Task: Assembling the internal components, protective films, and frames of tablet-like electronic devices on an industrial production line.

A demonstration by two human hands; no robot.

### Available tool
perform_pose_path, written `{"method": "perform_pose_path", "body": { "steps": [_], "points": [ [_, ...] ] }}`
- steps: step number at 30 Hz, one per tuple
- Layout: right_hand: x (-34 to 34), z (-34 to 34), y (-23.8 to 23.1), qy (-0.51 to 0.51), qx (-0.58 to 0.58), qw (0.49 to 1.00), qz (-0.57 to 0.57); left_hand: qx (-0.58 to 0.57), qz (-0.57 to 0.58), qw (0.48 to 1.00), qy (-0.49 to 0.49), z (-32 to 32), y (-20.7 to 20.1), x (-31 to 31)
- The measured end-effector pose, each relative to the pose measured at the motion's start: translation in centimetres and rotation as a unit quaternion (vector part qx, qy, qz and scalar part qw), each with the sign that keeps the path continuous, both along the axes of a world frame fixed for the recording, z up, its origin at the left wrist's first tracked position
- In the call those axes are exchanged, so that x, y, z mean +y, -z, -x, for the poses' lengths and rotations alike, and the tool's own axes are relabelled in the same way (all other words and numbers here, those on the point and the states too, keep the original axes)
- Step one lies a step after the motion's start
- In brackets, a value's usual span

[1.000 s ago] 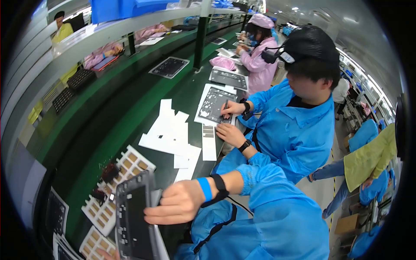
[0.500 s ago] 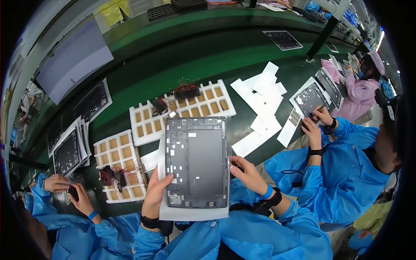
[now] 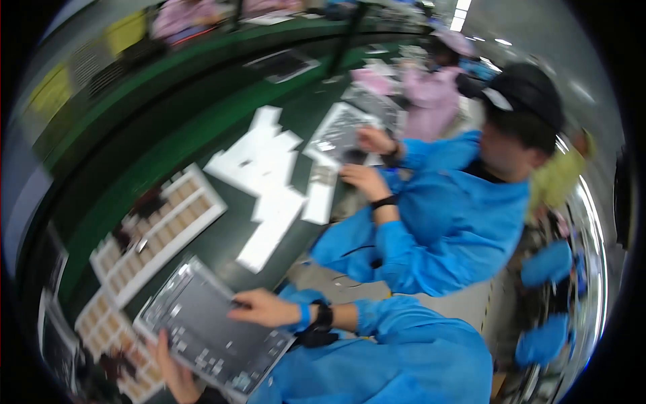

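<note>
A dark tablet housing (image 3: 219, 326) dotted with small white patches lies tilted in front of me, with a pale sheet showing along its edge. My left hand (image 3: 176, 372) grips its lower left edge, thumb on the near side. Over the housing's right part is my right hand (image 3: 266, 308), fingers bent together; something small and dark seems to be at the fingertips, too blurred to name. Beyond the housing stands a white tray (image 3: 212, 196) with tan compartments and dark wired parts in it. A second such tray (image 3: 101, 323) is at the left.
White paper pieces (image 3: 259, 168) overlap on the green bench (image 3: 222, 236). At the right a co-worker in blue (image 3: 437, 209) handles another dark housing (image 3: 343, 135) on white paper. More housings stand at the far left edge. A person in pink (image 3: 431, 94) sits farther along.
My view has swung to the right, so the bench appears shifted left and tilted. The housing has turned, and my right hand has come from its side edge to over its face.
</note>
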State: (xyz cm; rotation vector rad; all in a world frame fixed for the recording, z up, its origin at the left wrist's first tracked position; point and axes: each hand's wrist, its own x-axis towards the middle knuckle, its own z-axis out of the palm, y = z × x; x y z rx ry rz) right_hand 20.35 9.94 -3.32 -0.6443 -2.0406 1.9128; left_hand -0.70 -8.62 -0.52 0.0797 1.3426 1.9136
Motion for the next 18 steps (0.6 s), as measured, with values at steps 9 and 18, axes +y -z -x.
{"method": "perform_pose_path", "body": {
  "steps": [9, 18],
  "points": [
    [1.1, -3.4, 0.1, -0.025, -0.104, 0.994, -0.033, 0.01, 0.069, 0.997, 0.024, 1.4, 1.6, 2.0],
    [0.9, -4.8, -2.1, -0.029, -0.116, 0.992, 0.04, 0.136, 0.106, 0.982, 0.072, 1.7, 0.8, 2.3]
  ]
}}
